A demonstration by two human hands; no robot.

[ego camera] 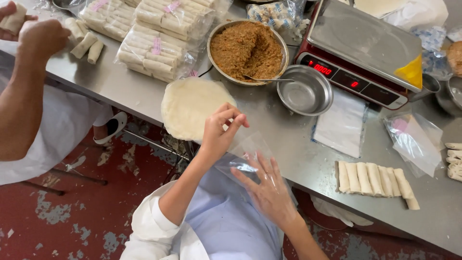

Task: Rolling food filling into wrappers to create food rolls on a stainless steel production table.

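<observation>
Right now your left hand (219,137) pinches one edge of the clear plastic bag (245,161), fingers together on it, while your right hand (269,190) lies flat, fingers spread, inside it, holding it open above the bench (288,144) edge, beside the round wrapper stack (192,108).

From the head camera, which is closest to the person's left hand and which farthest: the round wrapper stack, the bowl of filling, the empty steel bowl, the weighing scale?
Measured from the left hand, which pinches a clear plastic bag:
1. Round wrapper stack, just beside the hand at the table edge.
2. Bowl of filling, farther back on the table.
3. Empty steel bowl, off to the side; too close to the filling bowl to rank firmly.
4. Weighing scale, farthest.
</observation>
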